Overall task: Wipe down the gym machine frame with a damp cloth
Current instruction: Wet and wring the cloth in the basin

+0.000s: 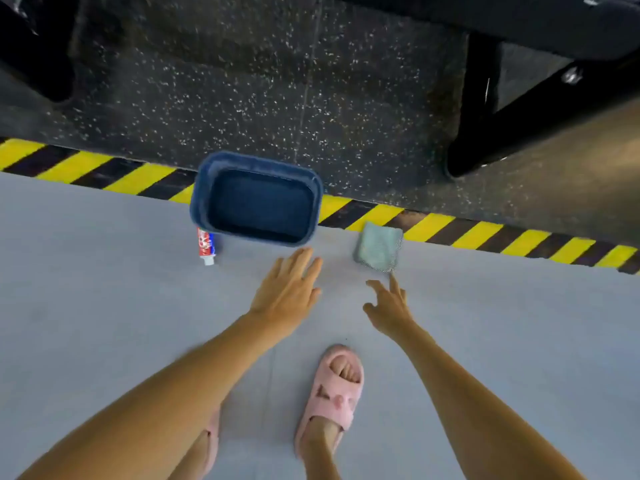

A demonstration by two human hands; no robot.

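Standing on grey floor (104, 271) in pink slipper (334, 393). I'm holding both hands empty, fingers spread: left hand (287, 292) just short of blue basin (256, 161), right hand (389, 306) just short of folded green cloth (378, 247), lying against striped tape (478, 233). Black machine frame (478, 109) is sitting beyond, far right.

From the foot (332, 393), the basin (202, 188) sits at 11 o'clock across the marking strip (485, 233); a tube (206, 245) touches its 7 o'clock corner; the cloth (378, 247) lies at 1 o'clock, on the strip's near edge; the machine frame (485, 133) stands beyond at 2 o'clock.
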